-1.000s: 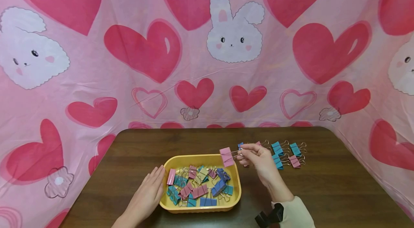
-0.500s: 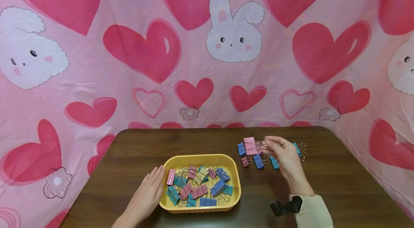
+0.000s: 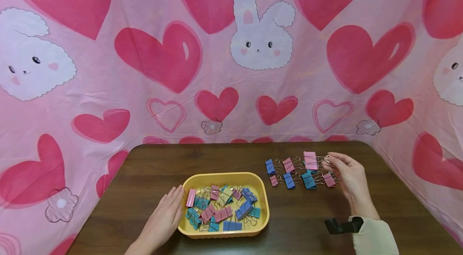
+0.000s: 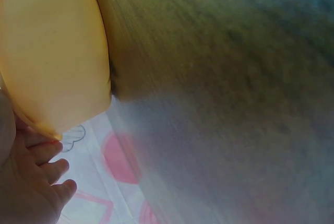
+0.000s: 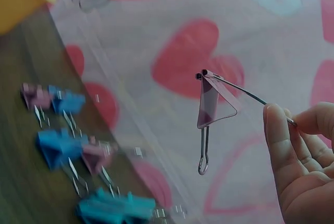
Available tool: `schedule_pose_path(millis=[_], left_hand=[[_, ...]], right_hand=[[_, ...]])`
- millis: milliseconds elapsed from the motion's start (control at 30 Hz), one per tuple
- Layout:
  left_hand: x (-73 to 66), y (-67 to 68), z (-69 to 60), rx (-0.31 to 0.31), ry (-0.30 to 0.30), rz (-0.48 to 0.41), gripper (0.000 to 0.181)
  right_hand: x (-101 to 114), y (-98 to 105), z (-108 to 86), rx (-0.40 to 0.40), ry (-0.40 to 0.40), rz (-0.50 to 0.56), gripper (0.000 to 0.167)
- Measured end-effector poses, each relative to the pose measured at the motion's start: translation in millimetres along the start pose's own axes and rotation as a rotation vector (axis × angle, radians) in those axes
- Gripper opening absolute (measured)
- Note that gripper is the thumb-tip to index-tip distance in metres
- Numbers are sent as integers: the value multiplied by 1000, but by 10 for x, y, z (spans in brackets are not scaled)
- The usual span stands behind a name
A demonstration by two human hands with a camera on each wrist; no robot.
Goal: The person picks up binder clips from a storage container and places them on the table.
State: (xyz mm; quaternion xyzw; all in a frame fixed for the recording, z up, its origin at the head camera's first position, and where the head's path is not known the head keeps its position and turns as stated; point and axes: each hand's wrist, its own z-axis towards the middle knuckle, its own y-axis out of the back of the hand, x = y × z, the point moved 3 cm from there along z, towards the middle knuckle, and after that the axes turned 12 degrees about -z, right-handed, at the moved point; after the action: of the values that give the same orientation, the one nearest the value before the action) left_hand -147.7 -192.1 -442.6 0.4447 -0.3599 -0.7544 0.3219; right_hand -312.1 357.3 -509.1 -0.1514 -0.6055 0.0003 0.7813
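Observation:
A pink binder clip [image 3: 310,160] hangs in the air above the clips on the table; my right hand [image 3: 349,178] pinches its wire handle between thumb and fingers. In the right wrist view, the pink clip [image 5: 210,101] dangles from one handle held by my right hand [image 5: 305,156], its other handle pointing down. My left hand [image 3: 162,217] lies with straight fingers against the left side of a yellow tray [image 3: 224,235]. The left wrist view shows the tray's outer wall [image 4: 57,51] beside the fingers of my left hand [image 4: 34,182].
Pink, blue, teal and yellow clips lie jumbled in the tray. Right of it, two rows of clips rest on the dark wooden table [image 3: 152,166], including a blue clip [image 3: 270,166], a small pink clip [image 3: 273,181] and a teal clip [image 3: 309,180]. A heart-patterned cloth [image 3: 217,70] hangs behind.
My right hand has carried the pink clip from above the tray's right rim rightward, over the rows of clips. The left hand has stayed at the tray.

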Motion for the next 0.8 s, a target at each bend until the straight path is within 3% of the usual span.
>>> schedule_pose_path(millis=[433, 533, 633, 800], left_hand=[[7, 0, 4, 23, 13, 3, 43], [10, -2, 4, 32, 22, 5, 43], [11, -4, 0, 27, 18, 9, 43], [12, -8, 0, 9, -4, 14, 43]], right_hand=[[226, 786, -53, -119, -32, -6, 26], [581, 616, -251, -129, -99, -49, 12], [727, 591, -357, -142, -169, -119, 6], [464, 912, -285, -161, -233, -201, 5]])
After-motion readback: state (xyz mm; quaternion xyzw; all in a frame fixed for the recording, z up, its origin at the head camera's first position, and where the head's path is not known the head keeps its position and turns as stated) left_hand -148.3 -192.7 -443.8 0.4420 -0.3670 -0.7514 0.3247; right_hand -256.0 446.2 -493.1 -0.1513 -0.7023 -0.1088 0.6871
